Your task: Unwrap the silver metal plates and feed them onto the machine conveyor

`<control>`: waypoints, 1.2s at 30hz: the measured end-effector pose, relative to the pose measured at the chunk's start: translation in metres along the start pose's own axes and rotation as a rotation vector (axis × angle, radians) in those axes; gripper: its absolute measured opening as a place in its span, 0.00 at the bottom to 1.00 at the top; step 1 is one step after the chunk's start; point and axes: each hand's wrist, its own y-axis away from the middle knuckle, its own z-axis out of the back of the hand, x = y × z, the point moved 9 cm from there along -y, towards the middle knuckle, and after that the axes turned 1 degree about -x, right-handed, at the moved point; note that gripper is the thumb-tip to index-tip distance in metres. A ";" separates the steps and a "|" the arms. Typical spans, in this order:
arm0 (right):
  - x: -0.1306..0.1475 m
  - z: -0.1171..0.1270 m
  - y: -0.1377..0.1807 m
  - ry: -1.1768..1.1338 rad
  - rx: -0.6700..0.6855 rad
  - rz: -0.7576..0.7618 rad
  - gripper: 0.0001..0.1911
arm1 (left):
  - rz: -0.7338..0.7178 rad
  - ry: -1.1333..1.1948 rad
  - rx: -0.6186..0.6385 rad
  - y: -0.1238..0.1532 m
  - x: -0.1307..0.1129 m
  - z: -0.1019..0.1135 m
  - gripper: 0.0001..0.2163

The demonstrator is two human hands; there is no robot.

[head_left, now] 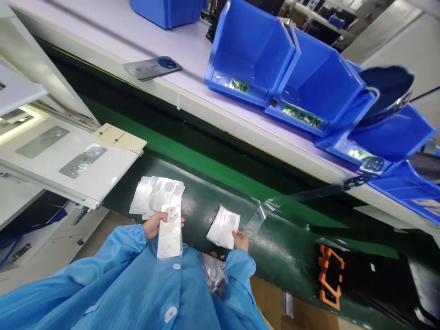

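Observation:
My left hand grips a silvery phone-back-shaped sheet with camera cutouts, in what looks like a clear plastic sleeve. The thumb lies on its front, and fingertips show past the right edge. Just beyond it, a fanned pile of similar pale sheets lies on the dark green mat. My right hand pinches the lower right corner of a stack of shiny clear sleeves. Whether one sleeve or several are between its fingers, I cannot tell.
Blue bins line the raised white shelf, where a grey phone back panel overhangs the edge. A white fixture stands left. An orange frame lies right. Crumpled plastic sits by my lap.

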 end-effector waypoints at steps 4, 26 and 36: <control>0.038 -0.008 0.022 -0.176 0.135 0.098 0.23 | 0.049 0.091 0.051 -0.004 -0.001 -0.008 0.18; 0.326 -0.169 0.211 0.055 0.687 0.884 0.22 | -0.190 0.318 0.245 0.100 -0.021 0.027 0.20; 0.369 -0.313 0.328 0.223 1.297 0.989 0.23 | -0.441 0.415 0.010 0.158 -0.054 0.096 0.14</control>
